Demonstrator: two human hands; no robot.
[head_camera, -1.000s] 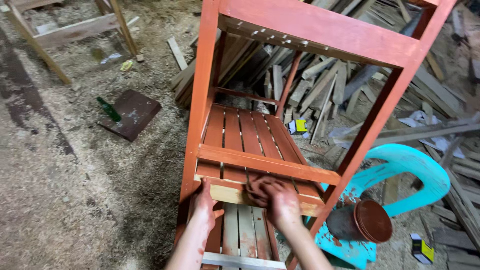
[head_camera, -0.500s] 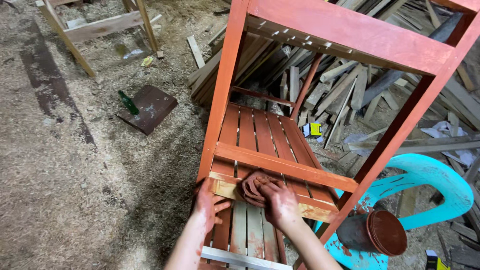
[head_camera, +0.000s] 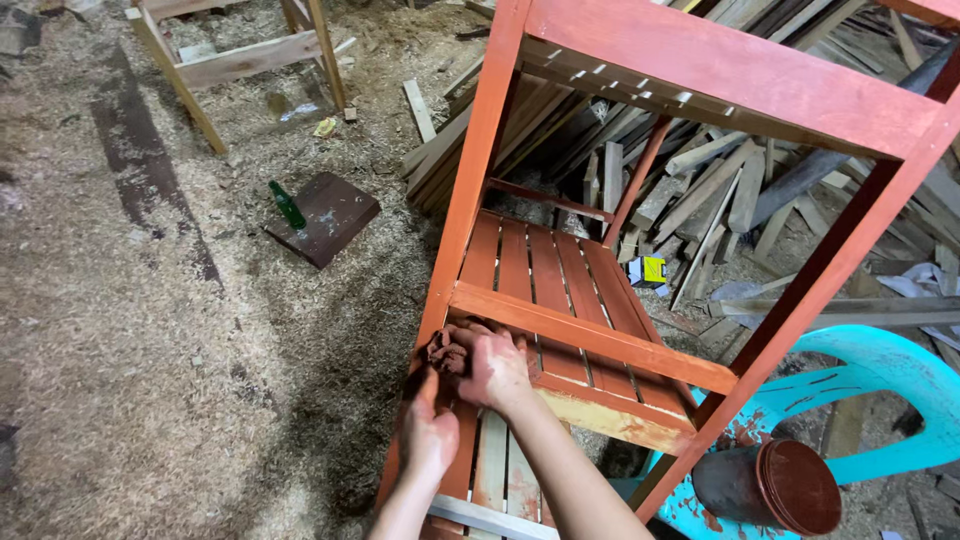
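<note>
A red-brown stained wooden rack (head_camera: 590, 335) with slatted shelves stands in front of me. My right hand (head_camera: 497, 367) presses a stain-soaked rag (head_camera: 447, 352) against the left end of a front rail, close to the left post. My left hand (head_camera: 428, 437) rests just below on the lower slats beside the same post, fingers flat on the wood. Part of the front rail to the right is still pale bare wood (head_camera: 610, 418).
A stained can with a round lid (head_camera: 770, 487) sits on a turquoise plastic chair (head_camera: 890, 390) at lower right. Scrap wood piles (head_camera: 700, 190) lie behind the rack. A green bottle (head_camera: 287, 205), a dark board (head_camera: 325, 215) and an unpainted wooden frame (head_camera: 240, 60) lie on the sawdust floor.
My right hand has slid the rag leftward along the front rail to the left post. My left hand has stayed by the post on the lower slats.
</note>
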